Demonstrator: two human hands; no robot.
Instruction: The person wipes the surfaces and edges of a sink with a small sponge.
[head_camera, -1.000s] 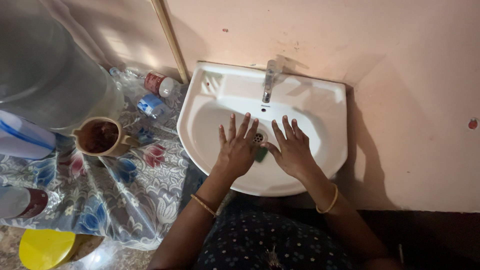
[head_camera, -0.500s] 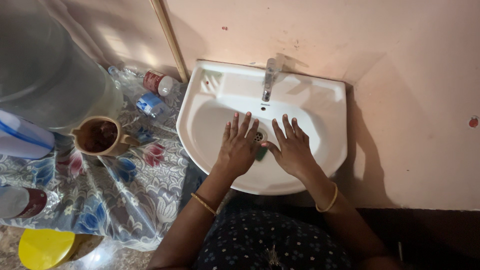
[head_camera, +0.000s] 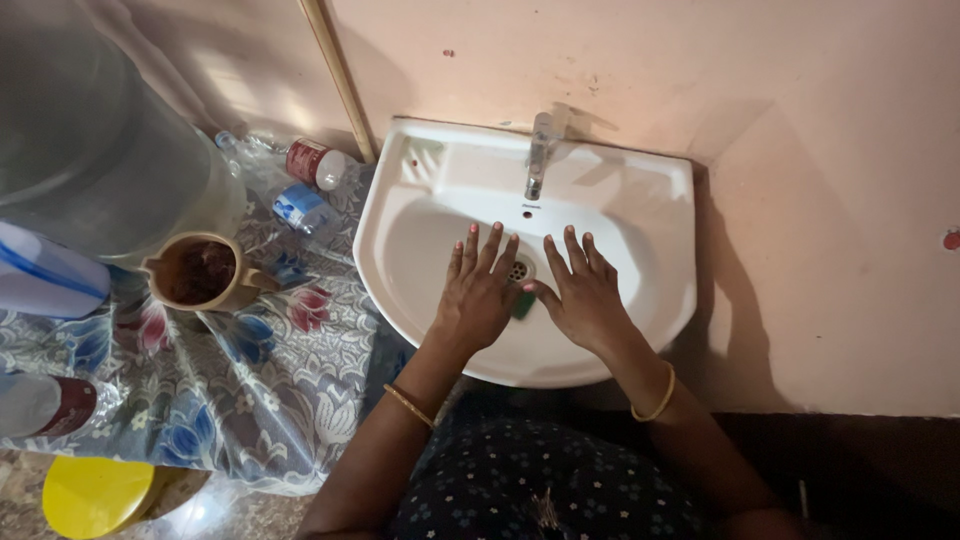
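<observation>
Noted green sponge (head_camera: 522, 305) in sink (head_camera: 420, 290) bowl beside drain (head_camera: 517, 270), between flat, spread left hand (head_camera: 478, 298) and right hand (head_camera: 582, 300), gripped by neither; judged soft, light, slippery if wet, best pinched at exposed edge.

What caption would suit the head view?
Both hands, left hand and right hand, spread flat inside white sink.
</observation>
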